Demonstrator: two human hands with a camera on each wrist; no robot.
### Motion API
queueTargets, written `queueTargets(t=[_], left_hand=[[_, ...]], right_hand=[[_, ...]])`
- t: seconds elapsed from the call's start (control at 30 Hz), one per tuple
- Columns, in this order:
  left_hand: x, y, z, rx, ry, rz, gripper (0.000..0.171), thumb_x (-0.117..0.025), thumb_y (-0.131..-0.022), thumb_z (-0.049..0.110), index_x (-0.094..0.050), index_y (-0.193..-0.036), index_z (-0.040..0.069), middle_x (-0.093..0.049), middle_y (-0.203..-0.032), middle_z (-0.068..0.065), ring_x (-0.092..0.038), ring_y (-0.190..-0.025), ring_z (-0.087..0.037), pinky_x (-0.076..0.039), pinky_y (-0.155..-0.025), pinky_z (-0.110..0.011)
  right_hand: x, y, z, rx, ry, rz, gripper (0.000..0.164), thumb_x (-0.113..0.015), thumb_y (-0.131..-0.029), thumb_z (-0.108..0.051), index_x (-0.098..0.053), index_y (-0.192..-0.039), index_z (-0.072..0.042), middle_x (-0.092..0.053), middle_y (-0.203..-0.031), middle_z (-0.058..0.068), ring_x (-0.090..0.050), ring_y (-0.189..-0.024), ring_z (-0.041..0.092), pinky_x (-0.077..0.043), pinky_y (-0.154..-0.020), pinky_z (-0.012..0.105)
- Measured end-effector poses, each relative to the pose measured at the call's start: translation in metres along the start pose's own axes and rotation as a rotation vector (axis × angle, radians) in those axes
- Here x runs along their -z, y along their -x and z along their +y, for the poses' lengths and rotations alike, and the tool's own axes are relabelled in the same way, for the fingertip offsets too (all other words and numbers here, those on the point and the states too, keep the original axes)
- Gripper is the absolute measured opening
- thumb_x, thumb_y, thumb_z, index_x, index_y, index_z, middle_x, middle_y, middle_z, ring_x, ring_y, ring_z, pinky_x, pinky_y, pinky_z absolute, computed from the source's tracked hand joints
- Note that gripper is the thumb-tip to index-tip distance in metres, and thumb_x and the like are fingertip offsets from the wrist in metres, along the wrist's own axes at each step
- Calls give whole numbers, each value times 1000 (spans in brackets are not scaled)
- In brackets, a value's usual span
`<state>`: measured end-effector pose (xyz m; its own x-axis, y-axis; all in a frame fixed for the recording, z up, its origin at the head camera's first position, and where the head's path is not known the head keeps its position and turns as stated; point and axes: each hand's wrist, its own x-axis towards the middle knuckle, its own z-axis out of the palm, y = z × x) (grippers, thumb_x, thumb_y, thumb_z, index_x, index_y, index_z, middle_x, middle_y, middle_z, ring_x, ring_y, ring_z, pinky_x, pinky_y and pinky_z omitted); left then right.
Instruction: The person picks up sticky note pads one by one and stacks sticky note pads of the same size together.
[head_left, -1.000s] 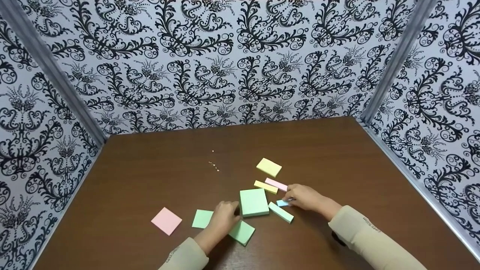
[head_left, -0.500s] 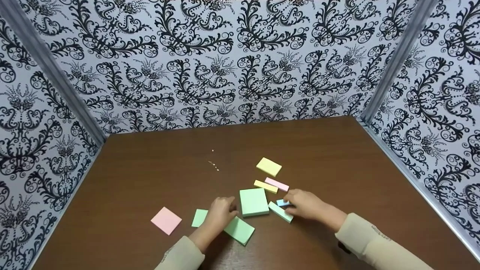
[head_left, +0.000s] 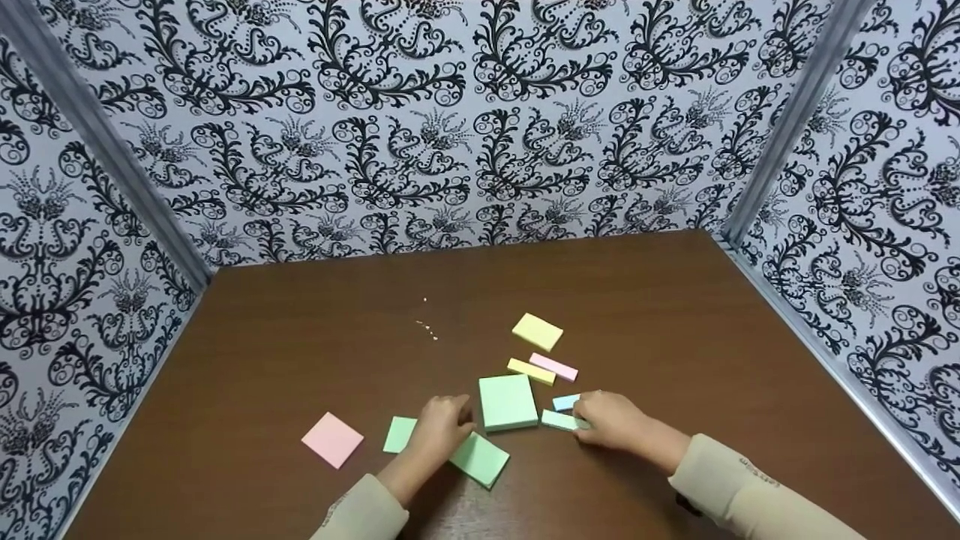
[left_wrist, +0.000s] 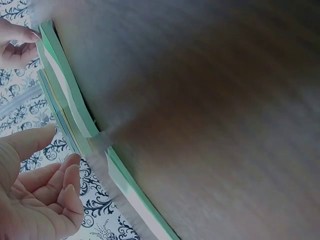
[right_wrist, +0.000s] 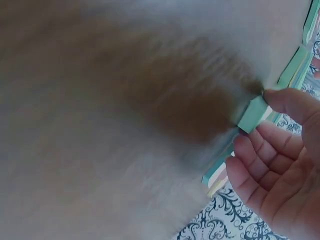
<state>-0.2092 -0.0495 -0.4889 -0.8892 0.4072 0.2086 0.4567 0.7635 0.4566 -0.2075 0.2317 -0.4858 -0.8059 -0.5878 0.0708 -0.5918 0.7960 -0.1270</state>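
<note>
My right hand point(head_left: 611, 421) pinches the outer end of a narrow mint-green sticky note pad point(head_left: 559, 421), thumb and fingers on either side in the right wrist view. Just behind it lies a narrow blue pad point(head_left: 565, 403), its right end hidden by the hand. My left hand point(head_left: 441, 427) has loosely curled fingers and holds nothing. It hovers left of a thick square green sticky note block point(head_left: 508, 402). Below and partly behind that wrist are a green pad point(head_left: 481, 460) and another green pad point(head_left: 399, 434).
Narrow yellow point(head_left: 532, 371) and pink point(head_left: 553, 367) pads lie behind the green block. A wider yellow pad point(head_left: 538, 331) is farther back. At left sits a square pink pad point(head_left: 332, 439). Small pale crumbs point(head_left: 427, 328) dot the brown table point(head_left: 300, 330). Patterned walls point(head_left: 450, 135) enclose three sides.
My right hand has let go of the blue pad, shifted toward me and gripped the narrow mint-green pad, which has turned more level. My left hand has moved slightly left, away from the block.
</note>
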Motion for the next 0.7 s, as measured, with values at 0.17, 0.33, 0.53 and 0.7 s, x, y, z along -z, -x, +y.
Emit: queueTargets(t=[0.17,0.33,0.53,0.7], left_hand=[[0,-2,0,-2,20,-5,16,-70,-77,7,-63,-89,1,-57,-67,-3,-51,-63,-15,-40,-56,-29],[-1,-2,3,-2,34,-7,11,-69,-78,8,-62,-84,2,-47,-58,2,-39,-59,-9,-34,-56,-26],[-1,-3,4,16,30,-4,28,-69,-78,9,-63,-102,-4,-46,-58,3,-42,-61,-11,-35,-58,-28],[0,-3,4,23,36,-15,26,-70,-78,8,-63,-100,-3,-52,-63,-1,-50,-66,-17,-38,-59,-30]], right_hand=[[5,0,1,18,23,-31,16,-68,-71,-11,-55,-62,-7,-46,-65,-1,-36,-56,10,-32,-50,26],[2,0,-2,55,23,-10,15,-72,-74,-18,-64,-75,-5,-54,-73,2,-48,-64,13,-44,-60,32],[1,0,7,125,13,9,11,-68,-75,-13,-60,-71,-8,-47,-68,-3,-38,-59,7,-41,-56,26],[8,-4,23,148,8,60,6,-68,-73,-9,-62,-74,-7,-50,-70,-1,-40,-61,9,-37,-54,25]])
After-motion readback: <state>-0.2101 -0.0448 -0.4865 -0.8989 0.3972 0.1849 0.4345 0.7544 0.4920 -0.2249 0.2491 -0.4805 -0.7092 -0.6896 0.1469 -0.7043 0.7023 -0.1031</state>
